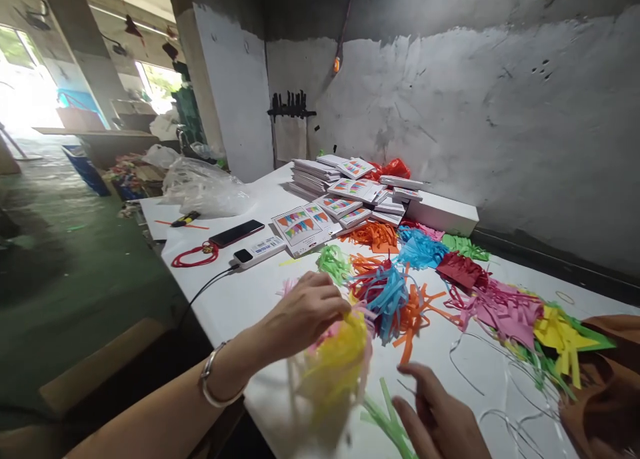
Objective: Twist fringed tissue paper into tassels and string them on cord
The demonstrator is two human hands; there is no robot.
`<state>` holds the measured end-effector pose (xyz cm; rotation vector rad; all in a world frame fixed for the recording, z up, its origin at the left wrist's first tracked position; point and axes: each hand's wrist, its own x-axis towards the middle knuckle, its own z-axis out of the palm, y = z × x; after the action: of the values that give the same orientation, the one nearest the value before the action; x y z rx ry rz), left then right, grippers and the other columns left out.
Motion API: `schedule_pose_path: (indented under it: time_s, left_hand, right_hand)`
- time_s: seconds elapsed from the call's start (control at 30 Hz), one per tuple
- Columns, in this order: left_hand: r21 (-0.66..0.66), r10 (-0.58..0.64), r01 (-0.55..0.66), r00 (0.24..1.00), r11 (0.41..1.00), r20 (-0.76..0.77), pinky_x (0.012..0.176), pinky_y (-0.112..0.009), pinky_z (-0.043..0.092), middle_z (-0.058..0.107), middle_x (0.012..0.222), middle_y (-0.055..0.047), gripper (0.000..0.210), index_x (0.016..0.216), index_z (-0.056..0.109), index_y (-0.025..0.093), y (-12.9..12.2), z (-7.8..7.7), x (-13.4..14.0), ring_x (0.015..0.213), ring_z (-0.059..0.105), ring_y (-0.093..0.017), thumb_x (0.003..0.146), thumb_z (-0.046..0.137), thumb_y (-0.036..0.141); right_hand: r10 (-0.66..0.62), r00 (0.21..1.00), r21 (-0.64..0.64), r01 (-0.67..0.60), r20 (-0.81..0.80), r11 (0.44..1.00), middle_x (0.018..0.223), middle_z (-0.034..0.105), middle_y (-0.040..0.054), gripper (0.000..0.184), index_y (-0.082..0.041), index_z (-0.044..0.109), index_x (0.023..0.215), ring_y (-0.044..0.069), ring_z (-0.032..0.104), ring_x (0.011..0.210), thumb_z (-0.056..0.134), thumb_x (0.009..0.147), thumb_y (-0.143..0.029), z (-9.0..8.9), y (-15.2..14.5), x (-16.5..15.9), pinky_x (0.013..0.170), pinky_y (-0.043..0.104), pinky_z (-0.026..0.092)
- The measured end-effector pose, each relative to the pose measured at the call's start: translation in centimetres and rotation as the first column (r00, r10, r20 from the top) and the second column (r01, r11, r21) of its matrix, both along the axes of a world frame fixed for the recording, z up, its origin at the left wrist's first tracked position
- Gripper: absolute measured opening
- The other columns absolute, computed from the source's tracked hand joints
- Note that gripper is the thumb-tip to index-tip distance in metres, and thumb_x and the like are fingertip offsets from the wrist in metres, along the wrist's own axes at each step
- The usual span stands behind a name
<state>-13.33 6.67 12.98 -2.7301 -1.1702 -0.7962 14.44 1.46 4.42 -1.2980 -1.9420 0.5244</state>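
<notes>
Fingers pinched, my left hand (316, 307) hangs a fringed paper tassel (340, 355) over the near part of the table. The tassel is yellow with some pink and is smeared by motion. At the lower middle edge, my right hand (443, 415) has its thumb and index finger apart. A thin dark line shows between them, too fine to name. Light green paper strips (387, 419) lie just left of my right hand. Beyond both hands are blue fringed tassels (390, 302) and orange fringed paper strips (415, 315).
More fringed paper bundles (505, 309) lie to the right beside looped clear string (515, 419). Printed cards (300, 229) and stacked packs (315, 177) stand behind, near a white box (443, 212). A phone (237, 233), cabled device (245, 257), cutter knife (185, 219) and plastic bag (200, 189) are left.
</notes>
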Motion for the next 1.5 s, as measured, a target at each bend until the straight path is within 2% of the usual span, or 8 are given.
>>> schedule_pose_path:
  time_s: [0.17, 0.33, 0.63, 0.83, 0.97, 1.07, 1.2, 1.5]
  left_hand:
    - [-0.147, -0.171, 0.233, 0.924, 0.961, 0.343, 0.081, -0.033, 0.043, 0.073, 0.092, -0.006, 0.018, 0.114, 0.067, 0.021, -0.7, -2.0, 3.3, 0.087, 0.057, -0.02, 0.099, 0.059, 0.025]
    - [-0.477, 0.137, 0.363, 0.664, 0.8, 0.735, 0.073, -0.03, 0.05, 0.069, 0.095, -0.007, 0.039, 0.11, 0.064, 0.016, -0.6, -4.8, 4.2, 0.082, 0.061, -0.019, 0.091, 0.066, 0.049]
    - [-0.41, -0.036, 0.073, 0.995, 0.909, 0.097, 0.113, -0.049, 0.035, 0.065, 0.13, -0.007, 0.041, 0.121, 0.066, 0.028, 1.2, -9.1, 1.8, 0.125, 0.055, -0.029, 0.081, 0.073, 0.021]
    - [-0.226, 0.315, -0.297, 0.948, 0.928, 0.051, 0.11, -0.065, 0.03, 0.061, 0.134, -0.015, 0.036, 0.114, 0.067, 0.022, 5.0, -6.3, -2.4, 0.126, 0.052, -0.035, 0.082, 0.053, 0.011]
    - [-0.251, 0.161, -0.07, 0.917, 0.966, 0.364, 0.108, -0.051, 0.039, 0.064, 0.127, -0.013, 0.036, 0.12, 0.065, 0.022, 0.7, -4.2, 1.8, 0.123, 0.055, -0.03, 0.088, 0.051, 0.014]
    - [-0.386, 0.023, 0.35, 0.715, 0.853, 0.699, 0.094, -0.036, 0.049, 0.069, 0.111, -0.008, 0.023, 0.114, 0.067, 0.023, -3.5, -4.9, 6.8, 0.105, 0.062, -0.023, 0.093, 0.06, 0.026]
    - [-0.491, 0.267, 0.598, 0.427, 0.633, 0.864, 0.086, -0.032, 0.048, 0.067, 0.094, -0.006, 0.022, 0.092, 0.072, 0.019, -5.4, -6.8, 10.1, 0.092, 0.063, -0.02, 0.094, 0.064, 0.04]
    - [-0.464, 0.593, 0.853, 0.25, 0.239, 0.765, 0.068, -0.024, 0.043, 0.064, 0.07, -0.002, 0.036, 0.099, 0.073, 0.015, -5.8, -7.6, 10.2, 0.066, 0.055, -0.011, 0.081, 0.081, 0.045]
  right_hand:
    - [0.198, 0.978, -0.025, -0.2, -0.069, 0.98, 0.059, 0.05, -0.0046, 0.034, -0.018, 0.067, 0.096, 0.012, 0.044, 0.053, 0.05, 0.097, -0.047, 2.5, 2.8, -3.3, 0.051, 0.023, 0.035]
    - [0.151, 0.963, -0.13, -0.183, -0.224, 0.974, 0.067, 0.057, -0.0008, 0.043, -0.018, 0.062, 0.079, 0.012, 0.047, 0.059, 0.044, 0.1, -0.05, 1.9, 3.0, -4.0, 0.054, 0.022, 0.037]
    - [0.022, 0.897, -0.33, -0.185, -0.441, 0.926, 0.061, 0.046, -0.0042, 0.044, -0.018, 0.065, 0.076, 0.01, 0.035, 0.054, 0.059, 0.089, -0.06, 2.3, 1.5, -0.7, 0.05, 0.021, 0.032]
    - [-0.077, 0.917, -0.296, -0.046, -0.391, 0.954, 0.063, 0.05, -0.0024, 0.043, -0.019, 0.067, 0.076, 0.012, 0.041, 0.058, 0.058, 0.09, -0.059, 2.0, -1.0, 1.5, 0.055, 0.023, 0.034]
    - [-0.04, 0.957, -0.222, -0.026, -0.288, 0.975, 0.063, 0.054, -0.0021, 0.043, -0.02, 0.066, 0.078, 0.012, 0.044, 0.056, 0.05, 0.095, -0.056, 0.8, -1.8, -0.1, 0.054, 0.023, 0.032]
    - [-0.036, 0.984, -0.11, 0.017, -0.173, 0.994, 0.06, 0.052, -0.0027, 0.041, -0.02, 0.064, 0.078, 0.012, 0.045, 0.053, 0.046, 0.098, -0.051, 0.2, -2.2, -1.4, 0.053, 0.024, 0.031]
    - [-0.093, 0.991, -0.095, 0.085, -0.091, 0.992, 0.06, 0.056, -0.0031, 0.039, -0.022, 0.066, 0.091, 0.013, 0.052, 0.053, 0.046, 0.098, -0.055, 0.1, -3.1, -1.5, 0.055, 0.023, 0.038]
    - [-0.189, 0.978, 0.016, 0.191, -0.085, 0.981, 0.071, 0.069, -0.0013, 0.043, -0.026, 0.069, 0.103, 0.015, 0.064, 0.057, 0.033, 0.105, -0.049, 1.4, -5.1, -0.3, 0.061, 0.021, 0.049]
